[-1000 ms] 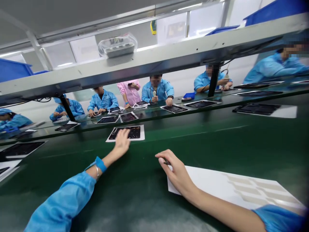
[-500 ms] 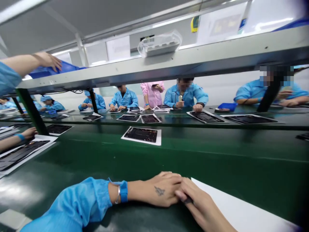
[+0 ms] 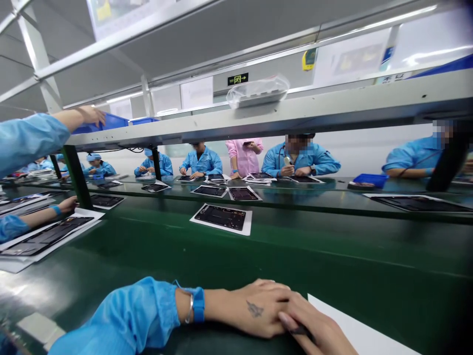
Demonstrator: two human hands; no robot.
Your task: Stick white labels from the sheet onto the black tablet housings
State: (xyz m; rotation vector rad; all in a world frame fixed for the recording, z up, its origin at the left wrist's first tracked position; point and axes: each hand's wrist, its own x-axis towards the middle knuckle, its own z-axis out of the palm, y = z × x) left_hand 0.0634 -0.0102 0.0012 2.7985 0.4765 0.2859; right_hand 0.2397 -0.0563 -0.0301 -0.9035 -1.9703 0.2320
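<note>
Left hand (image 3: 251, 308) lying over right hand (image 3: 314, 330), its grip unclear; right fingers pinching small dark item (image 3: 300, 331), near edge of green desk (image 3: 332, 246), beside white sheet (image 3: 354, 335).

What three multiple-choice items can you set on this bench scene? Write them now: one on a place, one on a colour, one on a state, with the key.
1. Where is the left hand?
A. On the blue bin
B. Against the right hand, at the near edge of the green belt
C. On the dark panel mid-belt

2. What colour is the band on the left wrist?
A. Red
B. Blue
C. White

3. What is the right hand doing?
A. Lying open and empty
B. Gripping the blue bin
C. Pinching a small dark piece between its fingers

Key:
1. B, the two hands overlap at the bottom of the view.
2. B, the band shows blue beside the bangle.
3. C, the dark piece shows between the fingers.
</note>
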